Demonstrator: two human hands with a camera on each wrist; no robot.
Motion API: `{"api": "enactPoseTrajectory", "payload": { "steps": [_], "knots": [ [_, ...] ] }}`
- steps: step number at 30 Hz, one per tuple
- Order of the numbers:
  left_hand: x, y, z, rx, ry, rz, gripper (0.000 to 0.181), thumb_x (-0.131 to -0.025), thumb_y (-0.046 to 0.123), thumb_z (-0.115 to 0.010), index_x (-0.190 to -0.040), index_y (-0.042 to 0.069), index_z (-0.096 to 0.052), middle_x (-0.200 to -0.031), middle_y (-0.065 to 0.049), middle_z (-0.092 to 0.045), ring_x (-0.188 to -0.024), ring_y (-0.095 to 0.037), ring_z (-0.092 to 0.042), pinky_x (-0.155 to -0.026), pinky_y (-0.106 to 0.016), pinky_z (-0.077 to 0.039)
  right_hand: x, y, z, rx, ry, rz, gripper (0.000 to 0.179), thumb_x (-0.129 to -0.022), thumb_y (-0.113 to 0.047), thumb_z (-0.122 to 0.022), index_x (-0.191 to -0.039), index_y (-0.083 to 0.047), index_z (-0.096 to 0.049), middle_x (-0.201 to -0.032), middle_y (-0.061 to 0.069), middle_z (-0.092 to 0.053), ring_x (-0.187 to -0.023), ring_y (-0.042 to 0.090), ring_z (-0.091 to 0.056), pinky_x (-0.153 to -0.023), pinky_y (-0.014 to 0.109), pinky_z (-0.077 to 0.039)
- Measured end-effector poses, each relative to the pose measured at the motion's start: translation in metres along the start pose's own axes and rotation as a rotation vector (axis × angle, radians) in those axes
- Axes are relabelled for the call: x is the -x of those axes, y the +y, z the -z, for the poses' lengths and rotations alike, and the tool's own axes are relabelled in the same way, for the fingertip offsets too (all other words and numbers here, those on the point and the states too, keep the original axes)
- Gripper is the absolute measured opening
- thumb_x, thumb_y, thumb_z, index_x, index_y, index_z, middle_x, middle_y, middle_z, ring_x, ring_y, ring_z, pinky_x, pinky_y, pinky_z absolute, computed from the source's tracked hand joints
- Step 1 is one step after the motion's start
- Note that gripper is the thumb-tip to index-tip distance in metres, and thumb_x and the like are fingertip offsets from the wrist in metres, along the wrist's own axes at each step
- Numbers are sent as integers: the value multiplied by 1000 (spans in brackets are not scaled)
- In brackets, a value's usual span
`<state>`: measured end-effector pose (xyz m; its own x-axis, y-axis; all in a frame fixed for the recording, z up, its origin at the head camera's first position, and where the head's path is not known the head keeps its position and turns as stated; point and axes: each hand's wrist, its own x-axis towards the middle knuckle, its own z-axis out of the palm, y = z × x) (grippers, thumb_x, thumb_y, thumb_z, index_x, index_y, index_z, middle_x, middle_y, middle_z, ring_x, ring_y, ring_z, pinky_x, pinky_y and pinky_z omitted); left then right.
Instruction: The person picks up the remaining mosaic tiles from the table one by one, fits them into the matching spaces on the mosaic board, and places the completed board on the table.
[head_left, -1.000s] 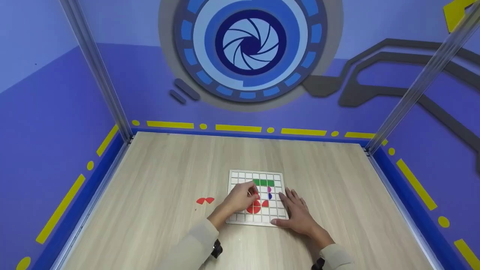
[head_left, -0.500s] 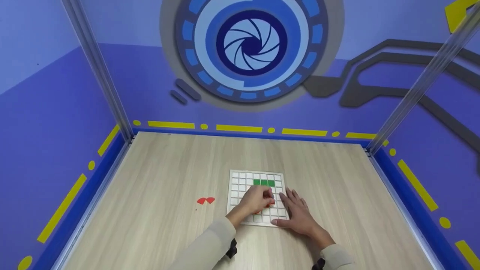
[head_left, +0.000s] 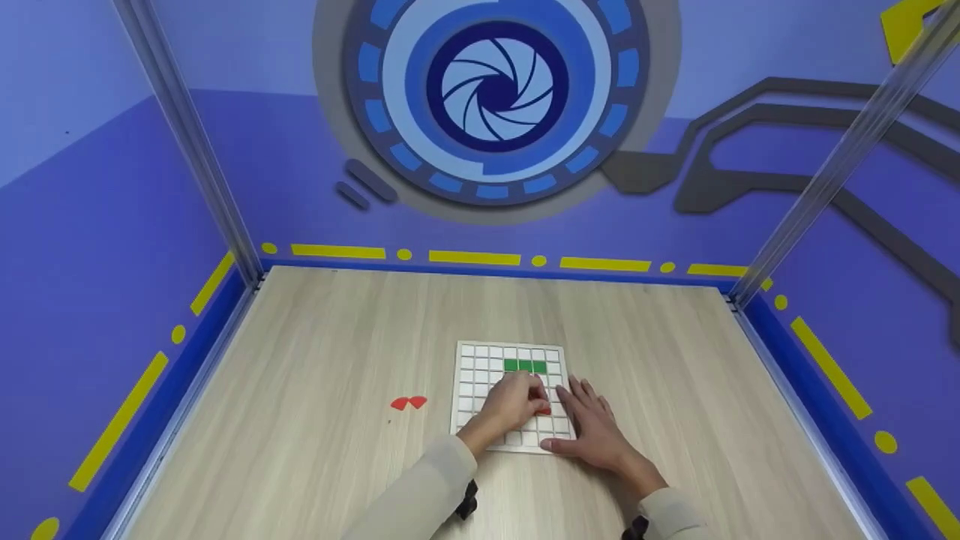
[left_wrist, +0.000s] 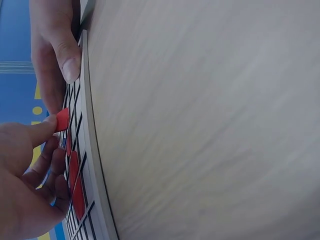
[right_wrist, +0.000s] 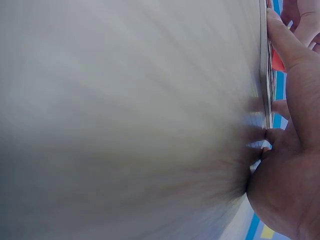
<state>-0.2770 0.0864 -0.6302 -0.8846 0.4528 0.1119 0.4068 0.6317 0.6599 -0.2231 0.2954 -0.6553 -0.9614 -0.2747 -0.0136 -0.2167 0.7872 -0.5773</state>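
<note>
In the head view a white gridded board (head_left: 469,375) lies on the table. My left hand (head_left: 510,401) is over its middle, pinching a small red quarter-circle piece (left_wrist: 62,120) between thumb and finger, low over the squares. More red pieces (left_wrist: 76,187) lie on the board under this hand, seen in the left wrist view and mostly hidden from the head. Green squares (head_left: 526,366) form a row near the board's far side. My right hand (head_left: 596,431) rests at the board's right edge, fingers spread, its thumb on the near right corner.
Two red quarter-circle pieces (head_left: 409,403) lie on the wooden table (head_left: 337,337) left of the board. Blue and purple walls with metal corner posts (head_left: 195,150) enclose the table at the back and sides.
My left hand has moved right across the board with the red piece, from the middle columns towards the right-hand ones. My right hand has stayed in place.
</note>
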Motion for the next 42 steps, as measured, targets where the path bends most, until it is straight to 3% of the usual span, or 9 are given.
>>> {"api": "enactPoseTrajectory", "payload": {
  "steps": [9, 18, 31, 42],
  "knots": [
    [-2, -2, 0, -45, -29, -1, 11, -93, 16, -83, -87, 22, -76, -85, 15, -66, -81, -4, -59, -78, -29, -52, 1, -1, 0, 3, 1, -8, 109, -83, -67, -80, -164, -8, -37, -174, 21, -16, -161, 44, -5, -123, 69, -5],
    [-4, -3, -2, -34, -5, -27, 12, -92, 14, -84, -88, 16, -73, -79, 12, -60, -74, -4, -55, -69, -25, -48, 0, 0, 0, 11, 15, 4, 109, -82, -67, -80, -163, -7, -38, -174, 22, -18, -161, 45, -6, -122, 70, -6],
    [-2, -2, 1, -98, -18, -73, 13, -90, 14, -85, -82, 14, -75, -83, 10, -57, -76, -5, -52, -70, -26, -48, 0, -1, 0, 4, 8, -11, 111, -83, -69, -79, -165, -9, -36, -174, 21, -17, -161, 44, -6, -123, 69, -5],
    [-3, 1, -1, -158, -35, -78, 6, -92, 11, -83, -89, 15, -78, -87, 9, -64, -81, -6, -58, -75, -25, -52, -1, 0, -2, 3, 12, -12, 111, -82, -70, -80, -164, -9, -37, -174, 20, -17, -161, 44, -6, -123, 68, -4]
  ]
}}
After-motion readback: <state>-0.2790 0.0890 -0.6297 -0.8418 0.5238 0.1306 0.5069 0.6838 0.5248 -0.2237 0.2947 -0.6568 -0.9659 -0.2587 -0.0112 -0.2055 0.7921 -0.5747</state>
